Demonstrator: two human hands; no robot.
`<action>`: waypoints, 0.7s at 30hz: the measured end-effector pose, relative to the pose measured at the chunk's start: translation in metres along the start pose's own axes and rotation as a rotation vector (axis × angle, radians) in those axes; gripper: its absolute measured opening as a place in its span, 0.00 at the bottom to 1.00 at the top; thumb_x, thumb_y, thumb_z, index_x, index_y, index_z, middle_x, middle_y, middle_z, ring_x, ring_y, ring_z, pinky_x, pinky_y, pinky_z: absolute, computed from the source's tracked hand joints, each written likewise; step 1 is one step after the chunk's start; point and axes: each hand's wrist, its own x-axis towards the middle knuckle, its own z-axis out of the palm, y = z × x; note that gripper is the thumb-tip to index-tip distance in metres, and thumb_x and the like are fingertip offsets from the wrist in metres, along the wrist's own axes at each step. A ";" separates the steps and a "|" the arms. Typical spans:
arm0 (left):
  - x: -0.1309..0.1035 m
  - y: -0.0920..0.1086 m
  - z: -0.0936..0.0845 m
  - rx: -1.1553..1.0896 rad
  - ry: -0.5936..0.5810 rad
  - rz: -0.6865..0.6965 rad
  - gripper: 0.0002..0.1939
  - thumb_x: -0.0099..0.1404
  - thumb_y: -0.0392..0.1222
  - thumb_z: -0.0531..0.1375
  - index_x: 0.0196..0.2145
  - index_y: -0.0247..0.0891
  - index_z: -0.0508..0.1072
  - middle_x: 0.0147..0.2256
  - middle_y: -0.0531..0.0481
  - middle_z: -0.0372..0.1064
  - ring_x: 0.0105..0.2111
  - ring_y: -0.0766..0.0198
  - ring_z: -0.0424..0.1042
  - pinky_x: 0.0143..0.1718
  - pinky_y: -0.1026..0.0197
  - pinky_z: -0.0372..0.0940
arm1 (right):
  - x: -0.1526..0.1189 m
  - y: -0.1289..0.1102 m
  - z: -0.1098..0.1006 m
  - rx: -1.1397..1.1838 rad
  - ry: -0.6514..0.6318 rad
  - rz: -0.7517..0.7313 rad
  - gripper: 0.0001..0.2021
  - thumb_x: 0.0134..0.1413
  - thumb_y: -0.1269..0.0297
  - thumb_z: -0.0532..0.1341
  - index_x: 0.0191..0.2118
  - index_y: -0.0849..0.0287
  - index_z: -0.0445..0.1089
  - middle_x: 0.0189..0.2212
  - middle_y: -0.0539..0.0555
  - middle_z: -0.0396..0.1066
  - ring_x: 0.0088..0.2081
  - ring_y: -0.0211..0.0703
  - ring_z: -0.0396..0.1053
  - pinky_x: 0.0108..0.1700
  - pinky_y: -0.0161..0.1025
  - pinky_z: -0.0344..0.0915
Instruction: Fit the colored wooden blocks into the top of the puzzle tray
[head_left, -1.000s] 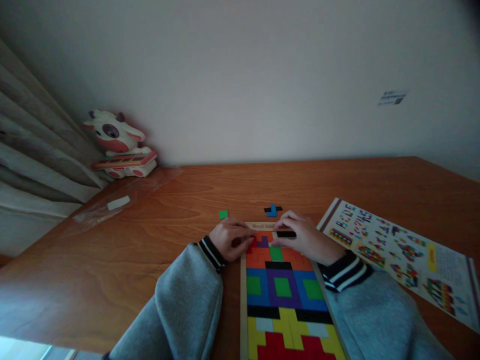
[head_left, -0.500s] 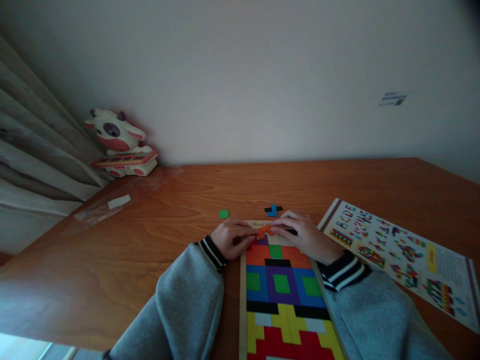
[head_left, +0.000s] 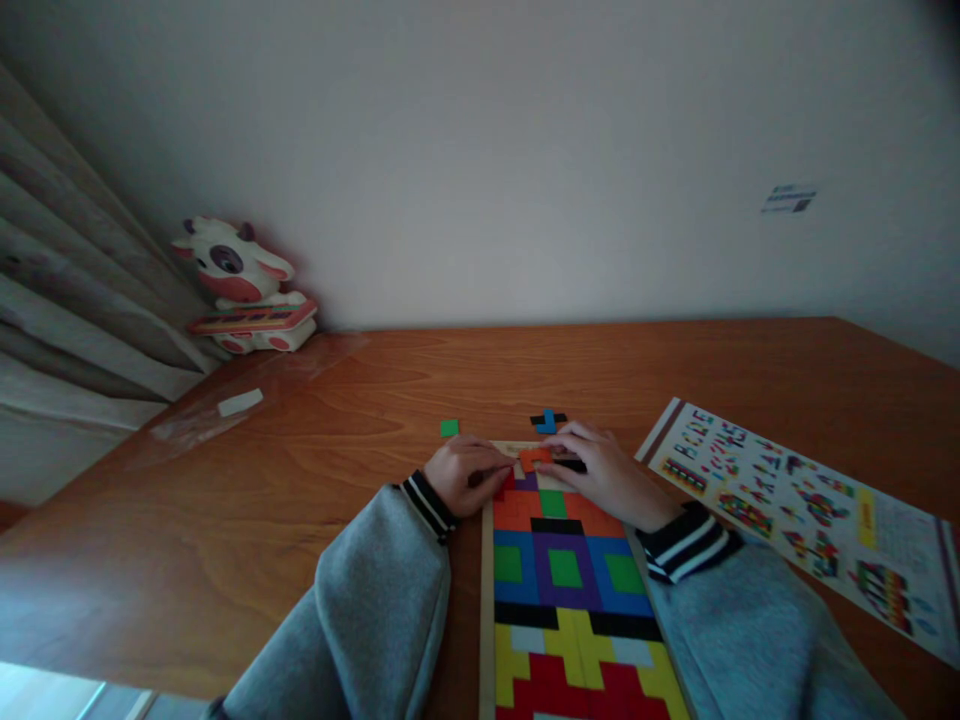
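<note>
A wooden puzzle board (head_left: 487, 600) lies on the table, filled with coloured block pieces. At its far end, my right hand (head_left: 604, 472) pinches an orange piece (head_left: 535, 459) between thumb and fingers. A black piece (head_left: 574, 465) shows beside that thumb. My left hand (head_left: 466, 474) rests over the far left corner of the board, its fingers pressed together near a red piece (head_left: 507, 487); what they hold, if anything, is hidden. Below the hands are a green square (head_left: 553, 503) and orange pieces.
Beyond the board lie a green square piece (head_left: 449, 428) and a blue piece (head_left: 549, 421) over a black one. A printed pattern sheet (head_left: 810, 510) is at the right. A toy cow (head_left: 244, 285) and clear plastic wrap (head_left: 195, 425) are at the left.
The orange piece has turned to lie straighter and sits slightly farther right. My left fingertips have come away from it. The view has shifted slightly.
</note>
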 end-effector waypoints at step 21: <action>-0.005 -0.014 0.002 0.200 0.072 -0.225 0.13 0.63 0.43 0.59 0.43 0.37 0.74 0.42 0.42 0.74 0.42 0.55 0.72 0.45 0.51 0.66 | 0.010 -0.031 0.009 -0.016 0.013 -0.022 0.14 0.63 0.55 0.54 0.42 0.51 0.76 0.35 0.54 0.72 0.39 0.44 0.70 0.42 0.43 0.67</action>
